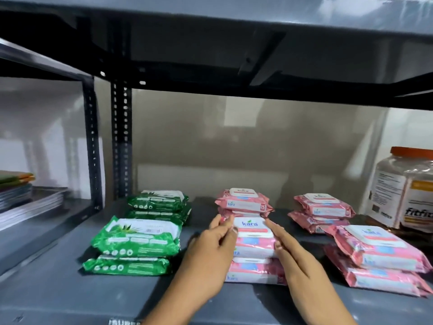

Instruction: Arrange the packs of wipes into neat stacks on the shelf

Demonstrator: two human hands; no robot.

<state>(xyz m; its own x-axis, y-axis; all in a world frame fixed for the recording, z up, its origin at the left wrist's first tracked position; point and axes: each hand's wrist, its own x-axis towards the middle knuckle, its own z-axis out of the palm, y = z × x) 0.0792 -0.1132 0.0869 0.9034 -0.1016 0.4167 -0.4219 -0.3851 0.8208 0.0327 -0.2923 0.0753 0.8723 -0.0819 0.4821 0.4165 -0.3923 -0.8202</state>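
Bare shelf lies before the green stacks.

1. I'm in a stockroom or shop back room — a grey slotted-steel rack against bare walls.
2. Identical retail wipes packs in stacks, a labelled jar, piled books — stored goods.
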